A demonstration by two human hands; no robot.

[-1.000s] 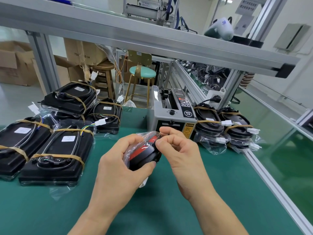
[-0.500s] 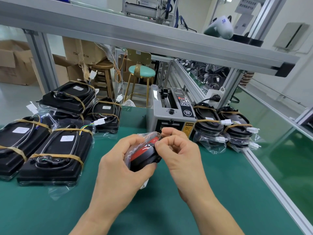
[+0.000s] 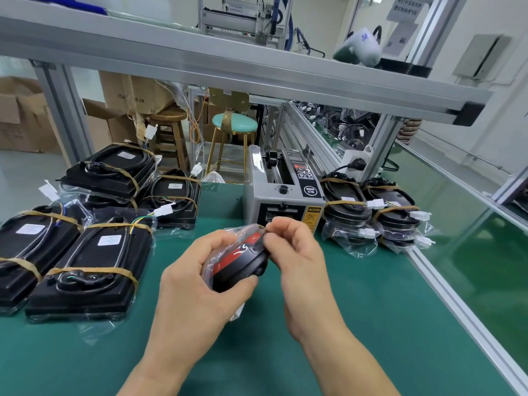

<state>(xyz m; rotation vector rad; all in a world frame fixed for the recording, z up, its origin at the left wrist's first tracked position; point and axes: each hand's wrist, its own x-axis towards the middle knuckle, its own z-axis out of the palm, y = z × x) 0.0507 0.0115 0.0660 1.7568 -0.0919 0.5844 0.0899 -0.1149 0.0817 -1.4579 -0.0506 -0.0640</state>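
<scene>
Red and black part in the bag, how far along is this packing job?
Done: banded, bagged units stacked left and right. In hand: left hand grips the bagged part, right hand pinches the bag's top edge. Left: closing it, apparently.

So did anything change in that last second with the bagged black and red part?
Nothing visibly moved. The left hand still grips the bagged black and red part above the green mat, and the right hand still pinches the bag's plastic at its top. Nothing was taken or let go; the banded black units and the grey machine sit as before.
</scene>
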